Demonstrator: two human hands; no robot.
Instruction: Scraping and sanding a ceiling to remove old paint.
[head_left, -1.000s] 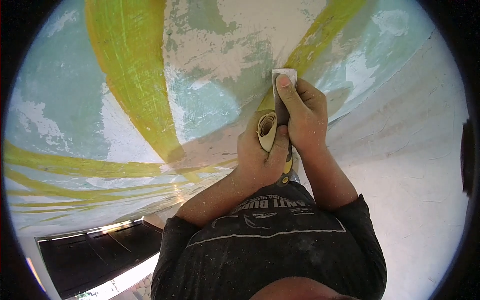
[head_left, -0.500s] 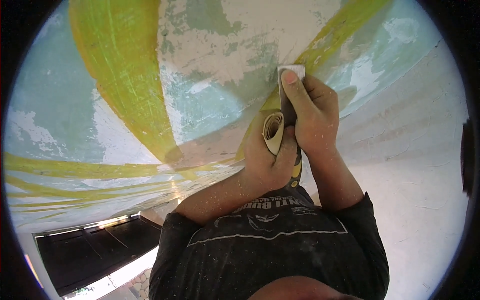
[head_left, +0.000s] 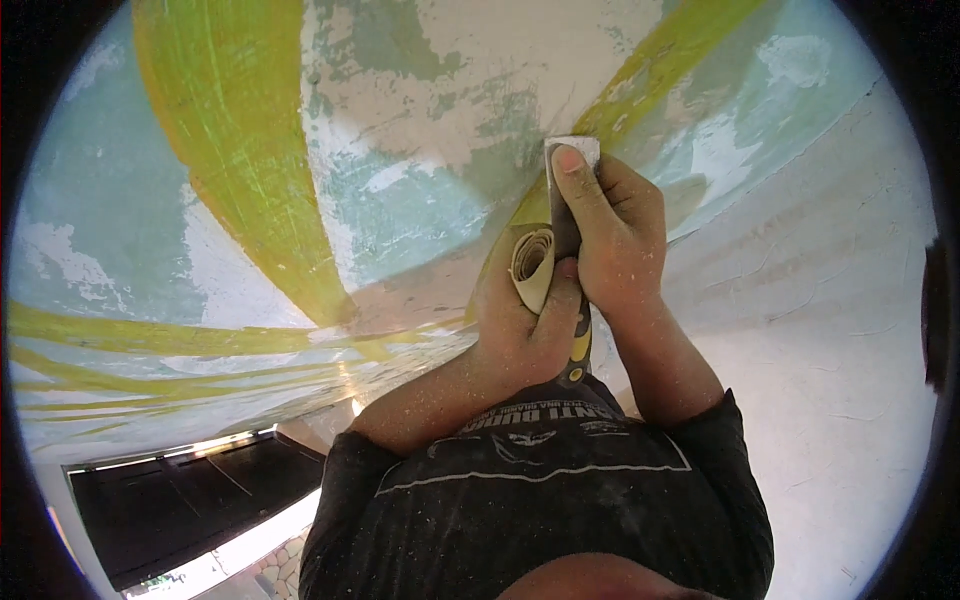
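Note:
My left hand (head_left: 520,335) is closed around a beige rolled sheet, which looks like sandpaper (head_left: 532,262), and the putty knife. The knife's black and yellow handle (head_left: 579,350) sticks out below that hand, its end near my shirt. Up from it runs the flat grey blade (head_left: 564,225), its pale tip toward the wall. My right hand (head_left: 622,235) grips the upper blade, thumb pressed flat near the tip and fingers curled behind. White dust speckles both hands and forearms. The tip overlaps the painted wall (head_left: 430,200) in view; whether they touch I cannot tell.
The wall carries yellow-green bands (head_left: 235,140) over pale green and white patches, with worn spots. A rough white surface (head_left: 810,330) lies to the right. At lower left is a dark panel (head_left: 190,500) beside bright light and stone paving (head_left: 285,568).
Both hands, with the putty knife and the roll, have shifted slightly left in the picture. My grip looks the same, and the wall pattern has moved a little left too.

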